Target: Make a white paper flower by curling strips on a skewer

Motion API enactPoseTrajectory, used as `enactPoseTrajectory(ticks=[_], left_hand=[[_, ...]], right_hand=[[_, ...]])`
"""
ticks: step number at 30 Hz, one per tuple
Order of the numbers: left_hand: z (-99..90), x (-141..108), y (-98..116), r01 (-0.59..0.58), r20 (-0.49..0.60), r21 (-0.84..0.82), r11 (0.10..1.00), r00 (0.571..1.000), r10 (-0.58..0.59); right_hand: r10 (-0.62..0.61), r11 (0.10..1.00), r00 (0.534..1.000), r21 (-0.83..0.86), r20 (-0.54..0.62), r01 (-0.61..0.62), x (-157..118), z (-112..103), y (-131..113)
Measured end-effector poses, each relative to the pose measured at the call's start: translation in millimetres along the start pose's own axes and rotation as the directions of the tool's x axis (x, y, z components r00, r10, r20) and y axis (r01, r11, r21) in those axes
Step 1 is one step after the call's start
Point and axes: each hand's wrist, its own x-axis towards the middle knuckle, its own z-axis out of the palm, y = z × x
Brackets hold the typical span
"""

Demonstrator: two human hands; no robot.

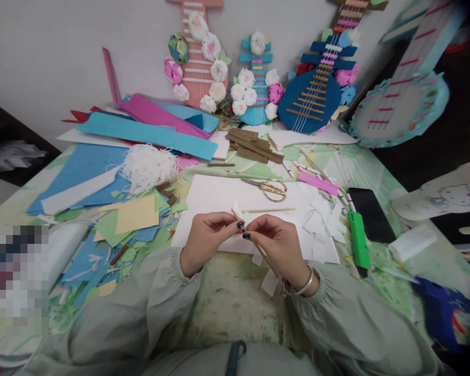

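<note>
My left hand (207, 237) and my right hand (278, 237) meet over a white sheet (209, 196), fingertips pinched together. Between them is a thin wooden stick (261, 251) that slants down under my right palm. A small white paper piece (238, 210) shows at its upper end; how it is fixed there is hidden by my fingers. Just beyond my fingertips, a second wooden stick (270, 210) lies across the sheet. Gold-handled scissors (273, 190) rest farther back on it, closed. White paper petals (323, 222) are scattered to the right of my right hand.
Decorated model lutes (313, 102) lean against the wall. At left lie coloured foam strips (149, 134), a white string tangle (149, 168) and paper scraps (137, 214). Brown strips (254, 146) are at the back. A phone (370, 211), green glue gun (359, 240) and tumbler (442, 193) occupy the right.
</note>
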Motion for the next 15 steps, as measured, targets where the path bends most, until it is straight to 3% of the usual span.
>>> enactPoseTrajectory(ticks=[6, 15], left_hand=[[-0.7, 0.8, -0.8, 0.011, 0.04, -0.005, 1.0, 0.999, -0.011], [-5.9, -0.7, -6.2, -0.018, 0.184, -0.097, 0.995, 0.982, 0.036]], right_hand=[[-0.047, 0.995, 0.999, -0.092, -0.013, 0.045, -0.2, -4.4, -7.6], [-0.011, 0.991, 0.991, 0.135, 0.131, -0.007, 3.2, -10.9, -19.5]])
